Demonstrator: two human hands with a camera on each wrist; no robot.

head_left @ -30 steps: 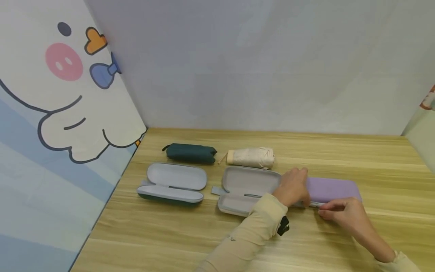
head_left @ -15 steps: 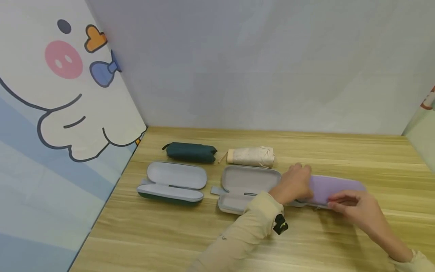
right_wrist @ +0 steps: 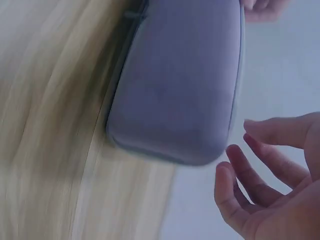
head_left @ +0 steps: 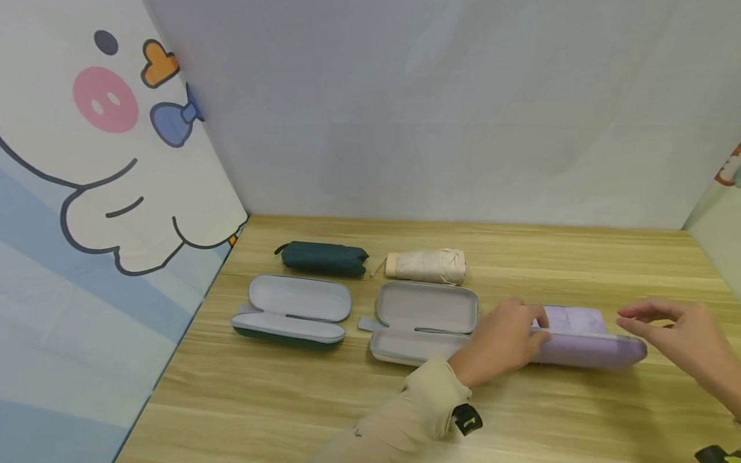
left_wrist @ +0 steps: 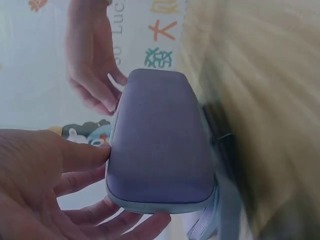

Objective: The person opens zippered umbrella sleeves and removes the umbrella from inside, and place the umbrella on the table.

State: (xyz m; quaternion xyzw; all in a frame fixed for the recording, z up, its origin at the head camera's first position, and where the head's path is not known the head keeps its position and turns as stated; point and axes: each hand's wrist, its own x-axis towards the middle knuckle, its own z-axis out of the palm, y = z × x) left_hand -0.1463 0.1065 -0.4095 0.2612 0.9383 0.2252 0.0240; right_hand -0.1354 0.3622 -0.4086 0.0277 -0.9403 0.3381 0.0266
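Note:
My left hand grips the left end of a purple hard zip case, thumb at the edge of its raised lid. The lid faces me, and behind it a pale lavender folded bundle shows. In the left wrist view, the case's rounded end lies between my thumb and fingers. My right hand is just off the case's right end, thumb and forefinger close together. The right wrist view shows those fingers loosely bent beside the case, with nothing in them.
Left of the purple case lie an unzipped beige-grey case and an unzipped green case with grey lining. Behind them rest a folded cream umbrella and a folded dark green umbrella. A pale curtain borders the table's back.
The purple case's lid has swung up towards me, uncovering the lavender bundle. My right hand has moved right along the case edge and come away from it.

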